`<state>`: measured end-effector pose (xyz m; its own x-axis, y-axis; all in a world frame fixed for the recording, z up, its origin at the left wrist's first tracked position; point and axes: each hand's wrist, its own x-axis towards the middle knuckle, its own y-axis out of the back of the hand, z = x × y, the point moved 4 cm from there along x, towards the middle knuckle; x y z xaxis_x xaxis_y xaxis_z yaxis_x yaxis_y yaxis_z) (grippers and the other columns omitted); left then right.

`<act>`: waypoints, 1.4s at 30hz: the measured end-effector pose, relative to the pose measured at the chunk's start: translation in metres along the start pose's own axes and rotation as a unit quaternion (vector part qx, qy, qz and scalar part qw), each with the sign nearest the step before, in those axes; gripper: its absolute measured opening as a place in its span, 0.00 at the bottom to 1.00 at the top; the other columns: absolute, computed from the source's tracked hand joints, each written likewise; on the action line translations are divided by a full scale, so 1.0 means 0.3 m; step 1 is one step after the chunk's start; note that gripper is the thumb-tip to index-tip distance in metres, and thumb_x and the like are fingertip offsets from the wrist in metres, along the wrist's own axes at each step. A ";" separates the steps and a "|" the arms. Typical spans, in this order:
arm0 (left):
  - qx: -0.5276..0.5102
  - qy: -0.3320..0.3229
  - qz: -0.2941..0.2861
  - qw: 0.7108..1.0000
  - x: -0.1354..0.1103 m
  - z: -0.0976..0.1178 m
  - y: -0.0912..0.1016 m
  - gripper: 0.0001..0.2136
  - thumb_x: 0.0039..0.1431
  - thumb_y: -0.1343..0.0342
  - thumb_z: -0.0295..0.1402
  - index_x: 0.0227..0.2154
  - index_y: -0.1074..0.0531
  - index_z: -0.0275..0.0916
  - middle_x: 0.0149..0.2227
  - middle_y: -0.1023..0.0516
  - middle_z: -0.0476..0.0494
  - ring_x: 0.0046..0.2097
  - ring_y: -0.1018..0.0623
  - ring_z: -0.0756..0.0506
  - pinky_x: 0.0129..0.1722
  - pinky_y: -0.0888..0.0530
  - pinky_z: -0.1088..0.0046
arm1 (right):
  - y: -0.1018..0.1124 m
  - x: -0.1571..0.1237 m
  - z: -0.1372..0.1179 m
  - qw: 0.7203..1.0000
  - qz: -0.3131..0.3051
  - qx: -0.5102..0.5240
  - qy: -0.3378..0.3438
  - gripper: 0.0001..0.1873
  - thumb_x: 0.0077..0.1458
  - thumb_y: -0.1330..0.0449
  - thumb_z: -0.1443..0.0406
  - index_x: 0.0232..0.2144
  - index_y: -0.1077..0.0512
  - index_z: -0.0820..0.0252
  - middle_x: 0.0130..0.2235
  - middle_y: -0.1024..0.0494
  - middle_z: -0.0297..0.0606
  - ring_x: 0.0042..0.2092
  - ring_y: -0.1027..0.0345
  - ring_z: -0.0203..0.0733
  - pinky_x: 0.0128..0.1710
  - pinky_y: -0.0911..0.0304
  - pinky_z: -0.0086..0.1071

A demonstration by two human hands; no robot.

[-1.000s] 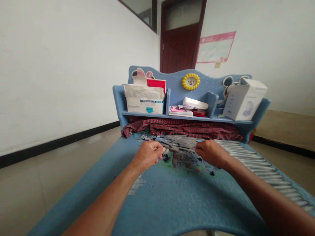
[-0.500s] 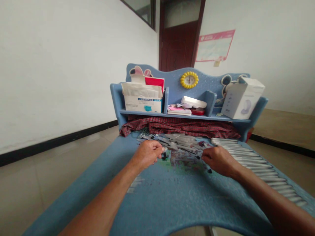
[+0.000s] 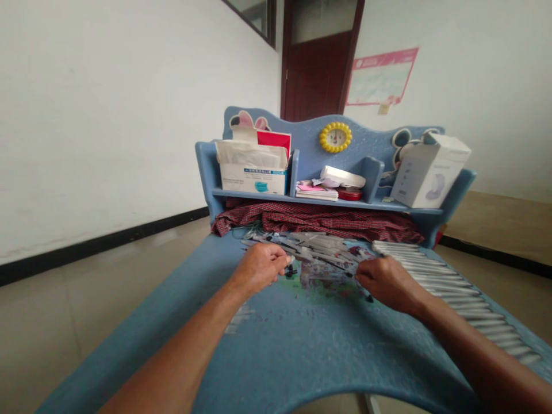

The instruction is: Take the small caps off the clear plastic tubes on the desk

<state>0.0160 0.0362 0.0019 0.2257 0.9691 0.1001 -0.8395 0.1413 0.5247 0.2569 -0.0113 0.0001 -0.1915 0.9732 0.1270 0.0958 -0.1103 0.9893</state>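
My left hand (image 3: 264, 268) is closed in a pinch over the blue desk, with a small whitish tip (image 3: 291, 260) showing between thumb and forefinger. What that piece belongs to is hidden. Small black pieces (image 3: 291, 271), like pen caps, lie just beside these fingertips. To the right, my right hand (image 3: 383, 282) has its fingers curled shut; anything inside them is out of sight. Under it lies another small black piece (image 3: 370, 298). Between and beyond both hands spreads a loose pile of clear and dark pen parts (image 3: 321, 246).
Many slim grey-and-clear pens (image 3: 457, 290) lie side by side along the desk's right edge. A few pale sticks (image 3: 240, 318) are near my left forearm. Behind the pile are a checked cloth (image 3: 319, 221) and a shelf (image 3: 259, 194) holding a mask box (image 3: 241, 175) and a white box (image 3: 431, 172).
The camera view has shifted slightly. Both hands stay closed in almost the same places, and the pens on the desk look unchanged.
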 end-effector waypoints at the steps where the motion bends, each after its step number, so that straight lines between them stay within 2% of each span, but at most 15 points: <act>1: 0.001 0.000 0.001 1.000 0.000 0.000 0.001 0.09 0.44 0.49 0.37 0.22 0.31 0.35 0.17 0.30 0.50 0.16 0.35 0.54 0.14 0.39 0.80 | 0.000 -0.002 0.001 1.000 -0.001 0.000 -0.001 0.15 0.51 0.53 0.64 0.19 0.31 0.59 0.22 0.28 0.36 0.25 0.36 0.34 0.27 0.50 0.26; 12: 0.016 -0.001 -0.016 1.000 0.003 -0.004 -0.007 0.11 0.45 0.50 0.39 0.23 0.31 0.35 0.18 0.31 0.50 0.16 0.35 0.54 0.14 0.39 0.81 | -0.010 0.000 -0.003 1.000 0.019 0.015 -0.003 0.15 0.51 0.53 0.64 0.19 0.30 0.59 0.21 0.29 0.35 0.25 0.37 0.33 0.26 0.51 0.26; 23: 0.012 -0.012 -0.022 1.000 -0.003 -0.001 -0.005 0.10 0.45 0.50 0.38 0.22 0.31 0.35 0.18 0.31 0.51 0.17 0.35 0.54 0.14 0.40 0.80 | -0.097 0.041 -0.002 0.996 0.041 0.074 -0.006 0.15 0.52 0.53 0.63 0.23 0.29 0.60 0.22 0.29 0.36 0.26 0.36 0.34 0.27 0.49 0.25; 30: 0.013 -0.020 -0.017 1.000 -0.004 0.001 0.003 0.11 0.45 0.50 0.38 0.23 0.31 0.35 0.18 0.30 0.51 0.17 0.34 0.54 0.15 0.39 0.80 | -0.084 0.098 -0.053 0.996 0.040 0.084 -0.005 0.14 0.51 0.51 0.63 0.25 0.27 0.59 0.25 0.25 0.38 0.29 0.34 0.36 0.28 0.48 0.26; 34: 0.020 -0.022 -0.011 0.999 -0.008 0.009 0.008 0.10 0.45 0.49 0.38 0.23 0.30 0.35 0.18 0.29 0.50 0.17 0.34 0.53 0.16 0.39 0.80 | -0.107 0.140 -0.086 0.994 0.050 0.091 -0.015 0.14 0.50 0.51 0.64 0.24 0.26 0.60 0.27 0.24 0.40 0.31 0.33 0.37 0.29 0.48 0.26; 38: 0.032 -0.028 -0.008 0.999 -0.004 0.002 0.007 0.10 0.46 0.50 0.37 0.23 0.31 0.35 0.17 0.29 0.50 0.17 0.34 0.53 0.16 0.38 0.79 | -0.142 0.181 -0.099 0.977 0.087 0.189 -0.038 0.12 0.48 0.49 0.64 0.21 0.28 0.61 0.23 0.27 0.39 0.29 0.35 0.37 0.28 0.48 0.27; 42: 0.073 -0.058 0.001 0.996 0.002 -0.003 0.008 0.10 0.47 0.50 0.37 0.23 0.30 0.35 0.17 0.29 0.50 0.18 0.32 0.53 0.18 0.38 0.79 | -0.161 0.207 -0.097 0.960 0.099 0.258 -0.040 0.12 0.47 0.49 0.64 0.21 0.29 0.62 0.20 0.31 0.34 0.26 0.37 0.35 0.25 0.48 0.26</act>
<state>0.0138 0.0374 0.0024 0.2867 0.9383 0.1934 -0.7616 0.1008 0.6402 0.2120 0.0487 -0.0376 -0.0463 0.9582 0.2824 0.5970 -0.2001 0.7769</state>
